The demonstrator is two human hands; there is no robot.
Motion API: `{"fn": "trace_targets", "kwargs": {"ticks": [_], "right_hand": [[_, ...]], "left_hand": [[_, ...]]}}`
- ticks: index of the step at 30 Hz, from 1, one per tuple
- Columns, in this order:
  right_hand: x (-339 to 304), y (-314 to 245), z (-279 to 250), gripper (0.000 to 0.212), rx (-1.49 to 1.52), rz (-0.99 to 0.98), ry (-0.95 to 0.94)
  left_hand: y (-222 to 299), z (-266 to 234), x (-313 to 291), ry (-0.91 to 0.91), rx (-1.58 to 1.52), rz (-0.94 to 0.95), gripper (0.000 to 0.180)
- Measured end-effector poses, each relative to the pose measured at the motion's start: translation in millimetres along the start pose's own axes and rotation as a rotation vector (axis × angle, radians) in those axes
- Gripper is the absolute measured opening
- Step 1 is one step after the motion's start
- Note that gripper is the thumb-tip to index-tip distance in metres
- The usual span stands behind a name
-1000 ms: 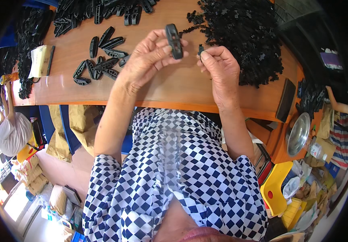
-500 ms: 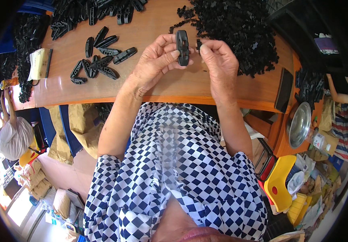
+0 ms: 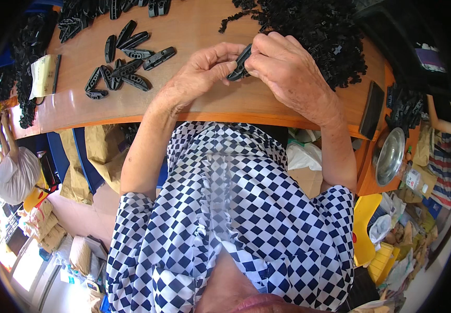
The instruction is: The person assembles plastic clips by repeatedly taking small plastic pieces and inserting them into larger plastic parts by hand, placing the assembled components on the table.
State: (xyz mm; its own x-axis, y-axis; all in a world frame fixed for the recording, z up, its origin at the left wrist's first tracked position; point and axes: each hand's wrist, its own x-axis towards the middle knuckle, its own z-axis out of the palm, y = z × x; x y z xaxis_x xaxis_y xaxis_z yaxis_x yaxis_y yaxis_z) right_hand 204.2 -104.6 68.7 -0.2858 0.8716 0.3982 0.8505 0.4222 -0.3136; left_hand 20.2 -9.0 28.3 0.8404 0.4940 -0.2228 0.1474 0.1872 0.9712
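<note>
In front of my chest, over the table's near half, my left hand holds a long, oval black plastic part, which is tilted. My right hand meets it from the other side, thumb and fingers pinched together against the part's upper right. Those fingers hide whatever is between them and some of the part. To the left, several similar black plastic parts lie loose on the wooden table. Beyond my right hand spreads a large heap of small black plastic pieces.
More black parts are piled at the far left. A cream paper pad lies near the left end. A flat dark rectangular object and a metal bowl are at right. Another person is at far left.
My right hand has moved up and left, bringing the small black piece it held against the long part. That piece is now hidden. The long part has tilted from upright.
</note>
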Motion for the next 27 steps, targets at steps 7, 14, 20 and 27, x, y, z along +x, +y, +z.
{"fn": "trace_targets", "kwargs": {"ticks": [7, 14, 20, 27], "right_hand": [[1, 2, 9, 0.011, 0.013, -0.028, -0.1], [5, 12, 21, 0.012, 0.188, 0.059, 0.006], [1, -7, 48, 0.013, 0.614, 0.54, 0.28], [1, -19, 72, 0.008, 1.034, 0.849, 0.408]], "left_hand": [[-10, 3, -4, -0.11, 0.112, 0.089, 0.042], [-14, 7, -5, -0.032, 0.161, 0.026, 0.042], [-7, 12, -4, 0.143, -0.24, -0.004, 0.044], [-8, 11, -4, 0.275, -0.069, -0.01, 0.053]]}}
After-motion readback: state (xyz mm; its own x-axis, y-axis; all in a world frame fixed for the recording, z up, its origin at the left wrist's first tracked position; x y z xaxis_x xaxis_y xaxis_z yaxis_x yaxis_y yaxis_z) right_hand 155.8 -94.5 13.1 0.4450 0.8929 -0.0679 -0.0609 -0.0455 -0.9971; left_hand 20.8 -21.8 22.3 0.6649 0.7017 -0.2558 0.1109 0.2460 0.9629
